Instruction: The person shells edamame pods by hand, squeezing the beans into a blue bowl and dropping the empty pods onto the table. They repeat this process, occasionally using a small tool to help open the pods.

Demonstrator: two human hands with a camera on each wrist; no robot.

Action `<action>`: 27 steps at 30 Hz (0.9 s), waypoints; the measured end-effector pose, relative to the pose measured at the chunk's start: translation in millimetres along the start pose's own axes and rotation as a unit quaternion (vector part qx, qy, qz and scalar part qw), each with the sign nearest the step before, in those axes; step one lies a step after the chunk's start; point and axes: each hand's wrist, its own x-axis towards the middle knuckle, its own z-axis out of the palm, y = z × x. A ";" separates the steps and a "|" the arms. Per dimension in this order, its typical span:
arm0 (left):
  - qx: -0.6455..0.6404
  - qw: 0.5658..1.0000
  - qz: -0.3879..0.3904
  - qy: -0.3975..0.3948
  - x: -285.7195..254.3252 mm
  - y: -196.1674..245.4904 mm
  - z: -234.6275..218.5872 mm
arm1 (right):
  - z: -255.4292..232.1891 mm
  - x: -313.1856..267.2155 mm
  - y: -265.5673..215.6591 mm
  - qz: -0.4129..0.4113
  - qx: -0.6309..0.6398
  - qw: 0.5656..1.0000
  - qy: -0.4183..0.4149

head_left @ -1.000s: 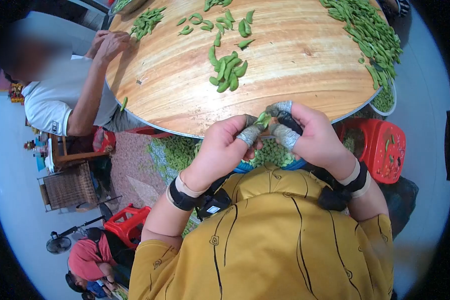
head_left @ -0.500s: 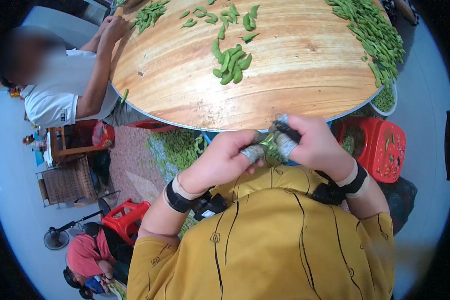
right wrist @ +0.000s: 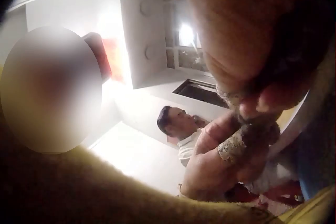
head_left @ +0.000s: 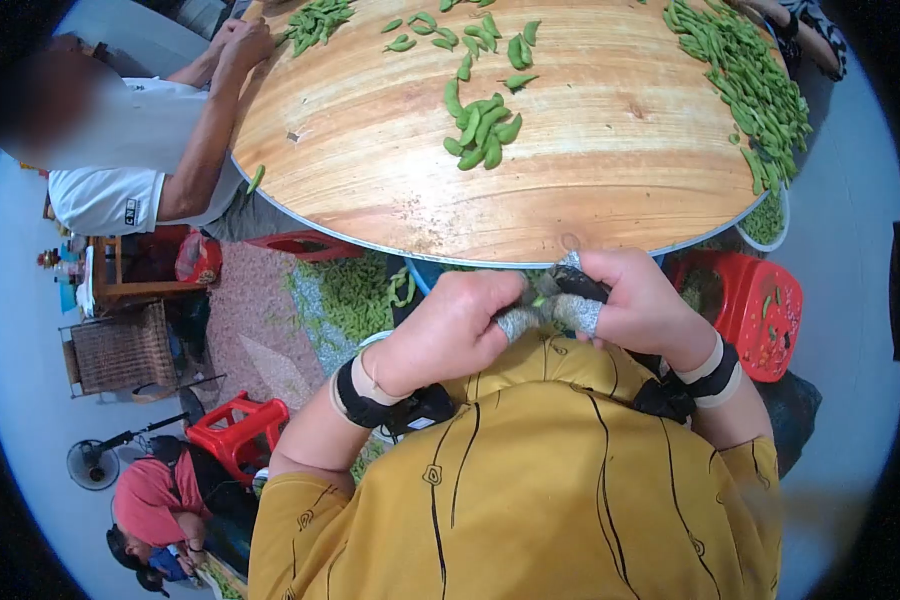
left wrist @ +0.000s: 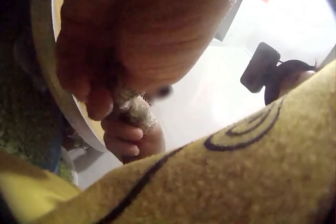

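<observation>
Both hands meet fingertip to fingertip just in front of the round table's near edge. My left hand point(head_left: 450, 322) and right hand point(head_left: 638, 300) pinch a green soybean pod point(head_left: 539, 301) between them; only a sliver of it shows, as the fingers cover the rest. Grey tape wraps the thumbs, and the fingertips look dark and stained. In the left wrist view the taped thumb point(left wrist: 139, 112) of the right hand shows beyond the left palm. In the right wrist view the left hand point(right wrist: 220, 155) presses up close to the right fingers, and the pod is hidden.
The wooden table point(head_left: 370, 130) carries a small cluster of pods point(head_left: 485, 135) and a large heap point(head_left: 745, 90) at right. A red stool point(head_left: 770, 315) stands at right, beside a bowl point(head_left: 767, 222). A person in a white shirt point(head_left: 120, 200) sits at left. Pods cover the floor point(head_left: 345, 305).
Both hands have come down slightly from the table edge and closed tighter together, so less of the pod shows. The table has shifted within the head view.
</observation>
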 end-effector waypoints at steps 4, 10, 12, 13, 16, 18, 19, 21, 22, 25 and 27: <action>-0.029 0.999 0.012 -0.019 -2.5 -4.5 2.9 | 2.1 12.4 17.1 -0.113 -0.119 0.985 0.043; -0.043 0.998 -0.039 -0.003 -14.0 -9.9 1.2 | 13.5 22.0 10.6 -0.193 -0.260 0.942 0.087; 0.005 0.998 -0.067 -0.012 -24.8 -13.3 -9.9 | 14.5 26.9 10.9 -0.220 -0.360 0.906 0.040; 0.055 0.993 -0.097 -0.026 -33.8 -15.9 -17.4 | 13.2 29.1 10.7 -0.229 -0.383 0.895 0.015; 0.234 0.941 -0.227 -0.087 -71.4 -37.8 -33.7 | 3.8 36.6 1.3 -0.248 -0.389 0.887 0.038; 0.303 0.902 -0.297 -0.079 -87.8 -42.4 -38.9 | -8.2 51.5 -16.1 -0.214 -0.399 0.887 0.093; 0.301 0.902 -0.298 -0.080 -90.0 -43.0 -39.8 | -12.5 62.9 -22.4 -0.215 -0.403 0.878 0.143; 0.279 0.918 -0.276 -0.047 -91.4 -41.8 -41.5 | -24.3 89.6 -35.3 -0.240 -0.450 0.836 0.200; 0.277 0.919 -0.276 -0.049 -88.8 -40.1 -41.3 | -31.4 105.1 -36.7 -0.237 -0.450 0.837 0.200; 0.204 0.958 -0.202 -0.009 -73.1 -32.0 -35.1 | -41.3 131.8 -28.5 -0.289 -0.475 0.805 0.209; 0.154 0.977 -0.143 0.036 -58.2 -28.2 -32.3 | -44.0 131.5 -35.0 -0.272 -0.516 0.788 0.197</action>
